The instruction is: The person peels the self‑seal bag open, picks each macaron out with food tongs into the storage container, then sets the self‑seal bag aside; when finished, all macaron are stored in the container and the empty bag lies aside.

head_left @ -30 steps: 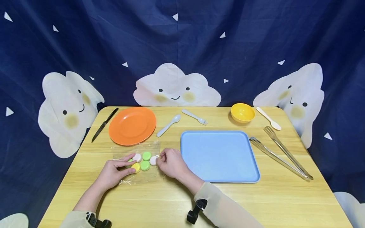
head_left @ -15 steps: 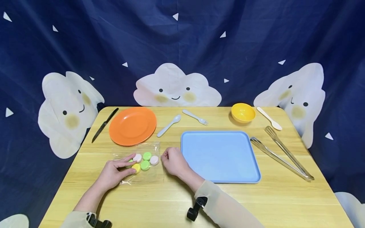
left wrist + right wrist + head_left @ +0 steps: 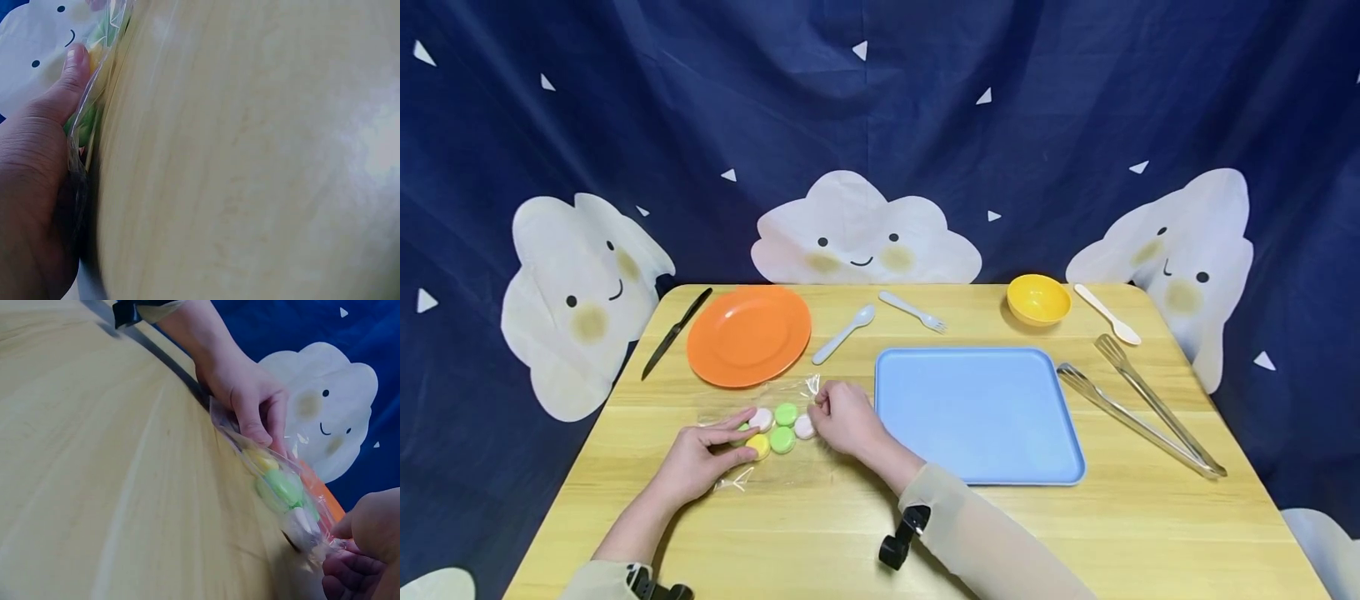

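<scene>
A clear plastic bag (image 3: 775,475) holding round, macaron-like pieces lies on the table in front of the orange plate. Through the film show a yellow piece (image 3: 758,447), green pieces (image 3: 782,439) and pale pinkish-white ones (image 3: 805,427). My left hand (image 3: 696,458) holds the bag down at its left, thumb by the yellow piece and fingers over the others. At the opposite side my right hand (image 3: 850,421) pinches the bag's edge between thumb and bent fingers. The right wrist view shows this right hand (image 3: 365,550) at the bag's crinkled end, with the left hand (image 3: 240,394) farther along it.
A blue tray (image 3: 977,417) lies right of the bag. Behind are an orange plate (image 3: 748,337), black knife (image 3: 676,333), pale spoon (image 3: 844,334) and fork (image 3: 913,312). Toward the right stand a yellow bowl (image 3: 1038,301), a white spoon (image 3: 1107,314) and metal tongs (image 3: 1142,421).
My right hand was at the bag's edge, drew off to the right, and is now back on the edge, pinching it slightly higher up. The left hand stays in place.
</scene>
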Motion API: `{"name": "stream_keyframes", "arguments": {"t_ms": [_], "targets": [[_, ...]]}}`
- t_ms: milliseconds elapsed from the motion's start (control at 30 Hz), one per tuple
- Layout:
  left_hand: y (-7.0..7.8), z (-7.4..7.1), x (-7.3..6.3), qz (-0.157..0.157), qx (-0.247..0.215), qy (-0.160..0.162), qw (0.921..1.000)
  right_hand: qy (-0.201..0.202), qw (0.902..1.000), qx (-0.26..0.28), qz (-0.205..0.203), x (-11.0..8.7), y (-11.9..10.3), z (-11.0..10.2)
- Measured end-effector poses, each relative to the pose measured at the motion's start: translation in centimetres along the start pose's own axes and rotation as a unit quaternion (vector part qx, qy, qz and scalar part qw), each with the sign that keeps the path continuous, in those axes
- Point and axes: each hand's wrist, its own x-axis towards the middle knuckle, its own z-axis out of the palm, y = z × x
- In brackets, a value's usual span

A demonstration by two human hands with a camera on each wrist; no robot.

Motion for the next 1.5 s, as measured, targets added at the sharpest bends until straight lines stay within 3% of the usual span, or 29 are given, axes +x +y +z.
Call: {"name": "stream_keyframes", "arguments": {"t_ms": [300,567,767,933,1033,1167,1333,1500], "targets": [[-0.4,0.1,0.0,0.001,0.002,0.002,1.0,0.023,0.9982,-0.051,0.022,0.2,0.4,-0.7],[-0.9,0.1,0.1,-0.001,0.009,-0.002,1.0,0.04,0.9979,-0.033,0.04,0.0,0.8,-0.8],[-0.7,0.1,0.1,-0.001,-0.001,-0.004,1.0,0.045,0.9979,-0.041,0.022,0.2,1.1,-0.8],[-0.8,0.2,0.0,0.001,-0.011,0.001,0.9999,0.045,0.9963,-0.072,0.017,0.2,1.2,-1.0],[-0.8,0.2,-0.1,0.009,-0.01,0.004,0.9999,0.049,0.9938,-0.099,-0.008,0.1,1.4,-0.9],[-0.8,0.2,-0.1,0.036,0.015,0.006,0.9992,0.049,0.9834,-0.159,-0.074,-0.3,1.7,-1.2],[-0.2,-0.5,0.2,0.067,0.083,-0.005,0.9943,0.018,0.9575,-0.241,-0.158,-0.9,2.0,-1.9],[0.2,-1.3,0.5,0.079,0.144,-0.027,0.986,-0.047,0.9428,-0.276,-0.181,-1.6,2.4,-2.3]]}}
